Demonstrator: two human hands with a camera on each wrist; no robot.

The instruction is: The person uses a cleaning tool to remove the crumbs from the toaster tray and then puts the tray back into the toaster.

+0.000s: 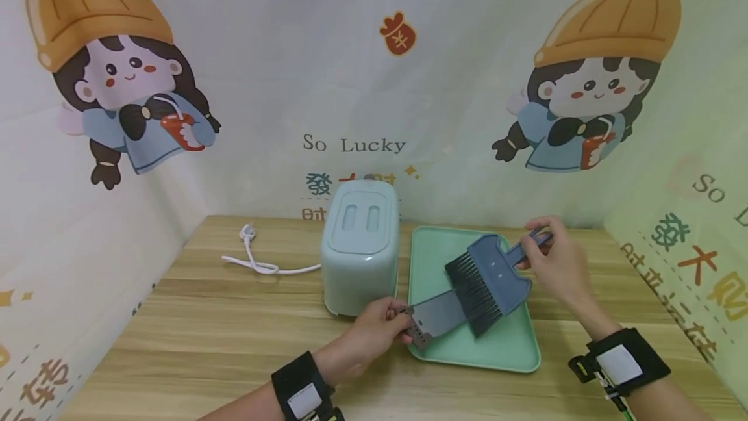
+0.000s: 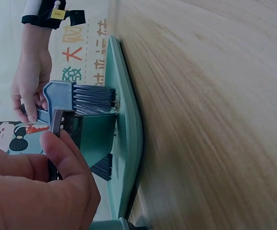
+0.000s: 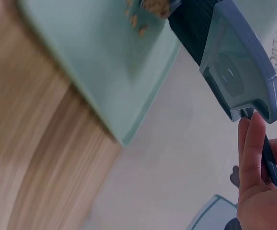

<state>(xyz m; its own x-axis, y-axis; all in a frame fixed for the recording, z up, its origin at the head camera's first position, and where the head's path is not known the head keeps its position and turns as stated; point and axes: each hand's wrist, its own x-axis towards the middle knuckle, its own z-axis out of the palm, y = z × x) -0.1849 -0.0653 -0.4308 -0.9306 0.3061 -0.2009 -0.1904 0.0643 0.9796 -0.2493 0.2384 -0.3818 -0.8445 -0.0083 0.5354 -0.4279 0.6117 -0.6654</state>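
In the head view my left hand (image 1: pixel 376 327) pinches the near end of a flat grey metal crumb tray (image 1: pixel 435 318), tilted over a light green tray (image 1: pixel 508 353). My right hand (image 1: pixel 561 268) grips the handle of a blue brush (image 1: pixel 497 271). Its wide dark bristles (image 1: pixel 472 291) lie across the crumb tray's far end. Brown crumbs (image 3: pixel 134 20) show on the green tray in the right wrist view. In the left wrist view the bristle tips (image 2: pixel 110 98) reach close to the green tray; whether they touch it I cannot tell.
A pale green toaster (image 1: pixel 359 278) stands just left of the green tray, close to my left hand. Its white cord and plug (image 1: pixel 263 268) lie on the wooden table (image 1: pixel 210 330) to the left. A printed cloth (image 1: pixel 456 83) hangs behind.
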